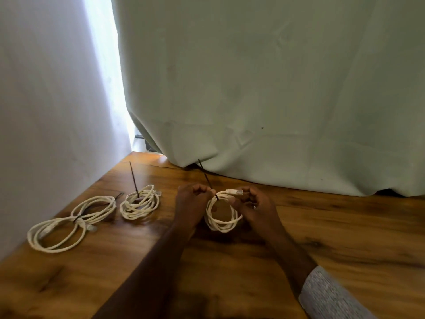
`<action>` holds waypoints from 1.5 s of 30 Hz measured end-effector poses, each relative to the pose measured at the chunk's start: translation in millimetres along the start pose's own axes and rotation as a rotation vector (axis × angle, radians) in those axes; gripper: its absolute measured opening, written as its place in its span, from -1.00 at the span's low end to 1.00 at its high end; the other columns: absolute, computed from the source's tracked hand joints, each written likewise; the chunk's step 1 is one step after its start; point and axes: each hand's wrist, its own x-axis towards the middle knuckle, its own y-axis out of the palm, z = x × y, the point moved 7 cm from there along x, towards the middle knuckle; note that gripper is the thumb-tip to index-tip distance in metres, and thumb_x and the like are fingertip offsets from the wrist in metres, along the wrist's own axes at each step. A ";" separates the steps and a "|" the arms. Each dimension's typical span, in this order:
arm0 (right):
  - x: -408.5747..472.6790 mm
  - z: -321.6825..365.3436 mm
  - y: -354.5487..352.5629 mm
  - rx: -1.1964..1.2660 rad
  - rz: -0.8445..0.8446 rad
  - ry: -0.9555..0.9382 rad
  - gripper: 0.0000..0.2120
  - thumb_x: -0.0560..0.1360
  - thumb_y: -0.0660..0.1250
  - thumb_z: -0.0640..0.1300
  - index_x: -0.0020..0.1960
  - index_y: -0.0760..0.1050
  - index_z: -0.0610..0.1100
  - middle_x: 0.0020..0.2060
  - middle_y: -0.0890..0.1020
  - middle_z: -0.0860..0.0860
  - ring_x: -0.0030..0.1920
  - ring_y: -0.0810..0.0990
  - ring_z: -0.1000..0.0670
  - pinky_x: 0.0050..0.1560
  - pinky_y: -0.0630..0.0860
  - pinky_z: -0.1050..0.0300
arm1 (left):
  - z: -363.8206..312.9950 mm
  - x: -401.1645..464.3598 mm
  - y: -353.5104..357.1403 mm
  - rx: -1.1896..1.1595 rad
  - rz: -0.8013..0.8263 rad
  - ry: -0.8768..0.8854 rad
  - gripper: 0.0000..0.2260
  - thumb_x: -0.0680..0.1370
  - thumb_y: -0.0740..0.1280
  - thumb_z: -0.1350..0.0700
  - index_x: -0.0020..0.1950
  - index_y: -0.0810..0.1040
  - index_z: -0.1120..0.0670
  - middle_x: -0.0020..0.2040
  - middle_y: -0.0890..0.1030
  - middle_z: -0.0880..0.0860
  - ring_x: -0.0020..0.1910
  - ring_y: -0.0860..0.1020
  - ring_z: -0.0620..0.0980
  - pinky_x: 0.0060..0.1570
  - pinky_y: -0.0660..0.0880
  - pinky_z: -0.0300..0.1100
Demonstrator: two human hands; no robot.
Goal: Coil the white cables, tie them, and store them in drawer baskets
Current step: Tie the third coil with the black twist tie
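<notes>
A small coil of white cable [222, 223] stands between my hands over the wooden table [345, 231]. My left hand [192, 203] pinches a black zip tie [207, 177] that wraps the coil's upper left and sticks up toward the curtain. My right hand [255, 207] grips the coil's top right, just below its white plug [235, 192]. To the left lie two tied coils: a round one [139, 205] with a black tie tail [133, 178] standing up, and a figure-eight one [69, 223] cinched in the middle by a dark tie.
A pale green curtain [264, 88] hangs down onto the table's far edge. A white wall [46, 111] runs along the table's left side. A grey sleeve [328, 295] covers my right forearm. No drawer basket is in view.
</notes>
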 end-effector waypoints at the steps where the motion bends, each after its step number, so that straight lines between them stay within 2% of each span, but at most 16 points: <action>1: 0.3 0.2 9.3 -0.036 -0.001 0.029 -0.74 0.47 0.51 -0.05 0.14 0.62 -0.03 -0.02 0.68 0.14 -0.02 0.65 0.16 -0.02 0.61 0.26 | 0.6 -2.6 -12.5 0.034 -0.030 0.009 -0.93 0.42 0.48 0.23 -0.27 0.68 0.11 -0.29 0.68 0.10 -0.25 0.64 0.06 -0.20 0.58 -0.03; 4: -0.1 -0.3 38.6 -0.088 0.019 0.125 -0.82 0.48 0.50 -0.07 0.07 0.64 -0.03 -0.06 0.67 0.12 -0.04 0.64 0.14 -0.01 0.61 0.19 | 0.2 -9.2 -41.3 0.145 -0.058 0.064 -0.91 0.43 0.46 0.28 -0.28 0.68 0.16 -0.33 0.67 0.10 -0.31 0.65 0.06 -0.26 0.60 -0.02; 6: 0.7 3.1 55.4 -0.089 0.020 0.145 -0.93 0.48 0.50 -0.09 -0.05 0.64 -0.02 -0.14 0.68 0.09 -0.11 0.67 0.10 -0.13 0.60 0.21 | 1.2 -10.3 -55.4 0.225 -0.088 0.086 -0.89 0.42 0.46 0.27 -0.31 0.66 0.14 -0.37 0.65 0.06 -0.33 0.64 0.05 -0.28 0.59 -0.03; 9: 5.6 3.2 72.2 -0.047 -0.005 0.200 -0.92 0.47 0.51 -0.10 -0.12 0.63 -0.07 -0.20 0.70 0.04 -0.22 0.68 0.09 -0.35 0.51 0.33 | 3.6 -4.7 -68.0 0.371 -0.122 0.085 -0.89 0.42 0.48 0.22 -0.31 0.65 0.10 -0.37 0.65 0.01 -0.32 0.63 0.00 -0.25 0.58 -0.09; 11: 8.3 4.3 78.2 -0.044 -0.025 0.225 -0.92 0.46 0.52 -0.11 -0.15 0.64 -0.08 -0.22 0.71 0.03 -0.24 0.68 0.10 -0.40 0.46 0.37 | 5.1 0.6 -72.4 0.435 -0.102 0.082 -0.90 0.43 0.48 0.20 -0.30 0.66 0.09 -0.36 0.65 -0.01 -0.31 0.63 -0.03 -0.22 0.59 -0.09; 13: 11.4 4.3 82.2 -0.057 -0.026 0.237 -0.91 0.45 0.53 -0.12 -0.18 0.65 -0.10 -0.24 0.71 0.02 -0.25 0.68 0.08 -0.42 0.45 0.36 | 4.9 5.2 -74.8 0.509 -0.078 0.092 -0.89 0.42 0.48 0.20 -0.30 0.68 0.06 -0.35 0.65 -0.05 -0.32 0.61 -0.09 -0.24 0.57 -0.15; 18: 18.4 0.4 81.9 -0.076 0.042 0.284 -0.89 0.47 0.51 -0.11 -0.13 0.63 -0.14 -0.23 0.70 -0.03 -0.32 0.65 0.02 -0.47 0.48 0.27 | 3.6 12.1 -67.5 0.629 -0.022 0.126 -0.92 0.43 0.51 0.16 -0.26 0.68 0.03 -0.36 0.56 -0.14 -0.34 0.53 -0.23 -0.36 0.38 -0.34; 22: 23.2 -2.3 71.3 -0.040 -0.021 0.282 -0.89 0.47 0.49 -0.04 -0.08 0.61 -0.05 -0.15 0.68 0.01 -0.18 0.64 0.02 -0.29 0.52 0.17 | 8.6 16.4 -65.6 0.608 -0.017 0.089 -0.91 0.45 0.50 0.16 -0.25 0.68 0.04 -0.34 0.59 -0.13 -0.33 0.55 -0.24 -0.39 0.38 -0.34; 25: 22.0 2.2 67.2 -0.064 -0.067 0.237 -0.87 0.47 0.50 -0.07 -0.02 0.61 -0.04 -0.13 0.64 0.08 -0.12 0.59 0.12 -0.23 0.46 0.25 | 8.3 16.8 -68.2 0.572 -0.032 0.078 -0.91 0.47 0.48 0.17 -0.23 0.70 0.06 -0.33 0.63 -0.09 -0.34 0.56 -0.24 -0.38 0.41 -0.33; 28: 19.0 8.4 69.4 -0.104 -0.071 0.177 -0.91 0.48 0.49 -0.12 -0.04 0.61 -0.07 -0.17 0.65 0.07 -0.13 0.62 0.10 -0.23 0.47 0.29 | 7.9 13.7 -74.7 0.518 -0.106 0.082 -0.87 0.48 0.45 0.20 -0.27 0.70 0.11 -0.36 0.65 -0.01 -0.35 0.62 -0.10 -0.35 0.51 -0.26; 30: 16.9 13.1 70.0 -0.137 -0.084 0.138 -0.95 0.49 0.47 -0.12 -0.07 0.61 -0.06 -0.18 0.65 0.07 -0.13 0.62 0.10 -0.22 0.47 0.29 | 7.3 10.8 -80.9 0.503 -0.179 0.092 -0.87 0.49 0.44 0.21 -0.26 0.69 0.14 -0.36 0.65 0.04 -0.35 0.62 -0.06 -0.36 0.49 -0.26; 33: 15.2 20.3 70.2 -0.171 -0.099 0.072 -0.95 0.50 0.44 -0.14 -0.14 0.61 -0.03 -0.19 0.66 0.09 -0.13 0.61 0.12 -0.19 0.51 0.24 | 3.6 3.5 -87.3 0.495 -0.240 0.124 -0.90 0.50 0.44 0.20 -0.22 0.67 0.15 -0.35 0.61 -0.02 -0.35 0.56 -0.15 -0.35 0.39 -0.37; 37: 9.1 33.0 71.2 -0.269 -0.125 -0.039 -0.93 0.49 0.41 -0.12 -0.16 0.60 0.02 -0.17 0.64 0.12 -0.10 0.60 0.10 -0.06 0.62 0.04 | -5.3 -13.7 -88.8 0.485 -0.241 0.209 -0.88 0.49 0.44 0.22 -0.26 0.65 0.16 -0.39 0.56 -0.05 -0.38 0.50 -0.20 -0.38 0.34 -0.46; 41: -3.4 59.4 78.6 -0.343 -0.148 -0.223 -0.93 0.49 0.42 -0.15 -0.15 0.58 -0.02 -0.17 0.59 0.12 -0.11 0.56 0.09 -0.11 0.57 0.10 | -10.3 -32.5 -100.2 0.456 -0.226 0.239 -0.87 0.50 0.44 0.21 -0.25 0.63 0.09 -0.36 0.58 -0.07 -0.34 0.53 -0.20 -0.31 0.40 -0.38; 45: -17.6 93.4 97.6 -0.373 -0.156 -0.387 -0.96 0.48 0.43 -0.16 -0.13 0.58 -0.05 -0.16 0.58 0.09 -0.14 0.51 0.10 -0.15 0.47 0.17 | -16.7 -54.7 -129.4 0.442 -0.271 0.260 -0.87 0.51 0.43 0.19 -0.23 0.63 0.06 -0.34 0.59 -0.09 -0.29 0.55 -0.21 -0.33 0.42 -0.41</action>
